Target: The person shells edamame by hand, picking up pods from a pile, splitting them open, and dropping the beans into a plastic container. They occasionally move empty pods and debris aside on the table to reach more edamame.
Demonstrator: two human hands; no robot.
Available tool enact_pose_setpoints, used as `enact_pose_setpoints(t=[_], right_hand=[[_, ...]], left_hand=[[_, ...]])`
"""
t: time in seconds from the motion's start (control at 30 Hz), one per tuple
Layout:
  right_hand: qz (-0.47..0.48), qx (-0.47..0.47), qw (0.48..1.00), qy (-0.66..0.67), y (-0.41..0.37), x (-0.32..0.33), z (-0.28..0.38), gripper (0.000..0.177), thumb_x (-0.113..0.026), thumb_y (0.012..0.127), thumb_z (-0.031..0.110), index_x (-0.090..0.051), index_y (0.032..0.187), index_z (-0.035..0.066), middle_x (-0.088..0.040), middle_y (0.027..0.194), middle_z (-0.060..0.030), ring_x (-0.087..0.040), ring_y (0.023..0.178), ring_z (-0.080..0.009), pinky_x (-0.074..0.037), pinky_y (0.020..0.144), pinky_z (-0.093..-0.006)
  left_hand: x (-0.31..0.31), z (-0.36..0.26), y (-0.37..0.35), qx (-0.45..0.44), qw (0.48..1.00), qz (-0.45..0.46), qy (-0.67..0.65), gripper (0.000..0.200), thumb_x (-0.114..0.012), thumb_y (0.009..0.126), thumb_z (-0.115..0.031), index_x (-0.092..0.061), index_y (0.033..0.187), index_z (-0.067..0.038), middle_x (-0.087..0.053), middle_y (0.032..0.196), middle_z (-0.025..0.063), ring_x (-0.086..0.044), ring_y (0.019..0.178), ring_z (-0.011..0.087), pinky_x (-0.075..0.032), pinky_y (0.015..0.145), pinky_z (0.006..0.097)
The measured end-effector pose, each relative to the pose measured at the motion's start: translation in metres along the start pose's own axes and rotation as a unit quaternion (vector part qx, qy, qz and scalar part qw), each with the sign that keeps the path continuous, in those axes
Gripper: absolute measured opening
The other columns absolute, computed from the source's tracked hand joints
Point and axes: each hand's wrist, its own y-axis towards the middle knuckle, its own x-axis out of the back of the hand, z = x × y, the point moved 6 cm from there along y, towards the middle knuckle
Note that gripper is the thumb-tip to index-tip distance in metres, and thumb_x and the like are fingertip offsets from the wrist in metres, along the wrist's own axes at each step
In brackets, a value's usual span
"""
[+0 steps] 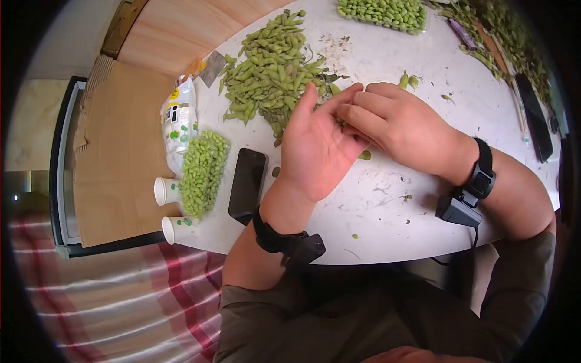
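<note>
My left hand [318,151] is turned palm up over the table, its thumb stretched out and its other fingers bent towards my right hand [399,124]. The right fingers are curled and pressed against the left fingers. A small green bit shows between the hands, but its shape is mostly hidden. Just beyond the left hand lies a heap of green soybean pods [269,69]. A few loose pods [408,80] lie past the right hand, and a piece of green pod [365,155] sits below the fingers.
A clear box of shelled beans [206,172] stands at left beside a black phone [247,184], two paper cups [167,191] and a white plastic bag [180,118]. Another box of beans [382,15] is at the back. Bean stalks [514,36] and a second phone [534,118] lie at right.
</note>
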Motion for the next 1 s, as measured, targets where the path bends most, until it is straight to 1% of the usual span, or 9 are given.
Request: enact_pose_setpoints(t=[0.17,0.4,0.5,0.6,0.77,0.8,0.83,0.93,1.0], right_hand=[[0.032,-0.034,0.999,0.004,-0.001,-0.004,-0.008,0.033,-0.066,0.078,0.007,-0.061,0.109,-0.001,-0.066,0.103,-0.0156,-0.067,0.097,-0.0354,-0.056,0.085,-0.0408],[0.043,0.048,0.997,-0.030,0.008,0.002,0.004,0.034,-0.071,0.079,0.006,-0.061,0.111,0.002,-0.066,0.104,-0.0128,-0.066,0.092,-0.0341,-0.056,0.081,-0.0410],[0.066,0.016,0.996,-0.054,0.010,0.001,0.001,0.029,-0.066,0.079,0.008,-0.060,0.107,-0.001,-0.065,0.098,-0.0152,-0.066,0.091,-0.0362,-0.056,0.078,-0.0415],[0.085,-0.086,0.992,-0.044,0.013,0.003,-0.012,0.025,-0.064,0.084,0.006,-0.060,0.108,-0.001,-0.065,0.097,-0.0174,-0.066,0.092,-0.0384,-0.056,0.078,-0.0431],[0.069,-0.220,0.966,-0.114,0.036,0.042,-0.092,0.016,-0.056,0.101,0.013,-0.060,0.106,-0.001,-0.067,0.100,-0.0233,-0.066,0.093,-0.0439,-0.052,0.081,-0.0489],[0.052,-0.210,0.964,-0.157,0.035,0.050,-0.125,0.019,-0.057,0.102,0.017,-0.060,0.106,-0.001,-0.068,0.097,-0.0245,-0.065,0.091,-0.0449,-0.051,0.080,-0.0499],[0.073,-0.188,0.961,-0.187,0.036,0.058,-0.154,0.021,-0.057,0.103,0.019,-0.060,0.106,-0.002,-0.068,0.096,-0.0248,-0.065,0.090,-0.0454,-0.051,0.079,-0.0504],[0.124,-0.218,0.937,-0.243,0.042,0.066,-0.193,0.023,-0.060,0.101,0.020,-0.064,0.098,-0.003,-0.068,0.098,-0.0224,-0.065,0.094,-0.0429,-0.050,0.084,-0.0496],[0.171,-0.225,0.931,-0.232,0.046,0.065,-0.203,0.025,-0.061,0.100,0.020,-0.066,0.094,-0.003,-0.069,0.098,-0.0205,-0.064,0.097,-0.0406,-0.050,0.086,-0.0491]], left_hand=[[0.000,0.001,0.000,-0.011,0.999,0.018,-0.042,0.077,-0.037,0.107,-0.058,-0.037,0.147,0.008,-0.053,0.134,0.0141,-0.051,0.127,0.0238,-0.038,0.114,0.0432],[-0.010,0.000,-0.004,-0.045,0.998,0.041,-0.035,0.078,-0.040,0.107,-0.057,-0.033,0.149,0.008,-0.051,0.136,0.0157,-0.050,0.126,0.0229,-0.038,0.114,0.0419],[0.002,-0.003,-0.003,-0.056,0.997,-0.006,-0.045,0.074,-0.041,0.105,-0.055,-0.038,0.144,0.007,-0.050,0.139,0.0202,-0.048,0.133,0.0307,-0.033,0.119,0.0479],[0.005,-0.010,-0.004,-0.078,0.992,-0.008,-0.100,0.065,-0.048,0.104,-0.048,-0.040,0.140,0.006,-0.049,0.139,0.0223,-0.052,0.128,0.0328,-0.039,0.116,0.0475],[0.016,-0.018,-0.005,-0.139,0.987,-0.069,-0.030,0.040,-0.054,0.103,-0.034,-0.051,0.121,0.001,-0.060,0.121,0.0192,-0.063,0.107,0.0305,-0.053,0.099,0.0446],[0.018,-0.017,-0.005,-0.140,0.985,-0.101,-0.029,0.030,-0.054,0.103,-0.030,-0.055,0.112,-0.002,-0.064,0.103,0.0122,-0.064,0.089,0.0231,-0.055,0.082,0.0388],[0.021,-0.017,-0.005,-0.143,0.984,-0.100,-0.031,0.030,-0.054,0.103,-0.030,-0.055,0.112,-0.002,-0.064,0.103,0.0122,-0.064,0.089,0.0231,-0.055,0.082,0.0388],[0.018,-0.015,-0.004,-0.145,0.987,-0.070,0.015,0.017,-0.056,0.103,-0.024,-0.056,0.105,-0.006,-0.059,0.080,0.0035,-0.051,0.062,0.0106,-0.038,0.053,0.0266],[0.015,-0.017,-0.007,-0.158,0.984,-0.076,0.023,0.015,-0.056,0.103,-0.022,-0.057,0.104,-0.007,-0.058,0.079,0.0026,-0.049,0.062,0.0090,-0.037,0.052,0.0252]])
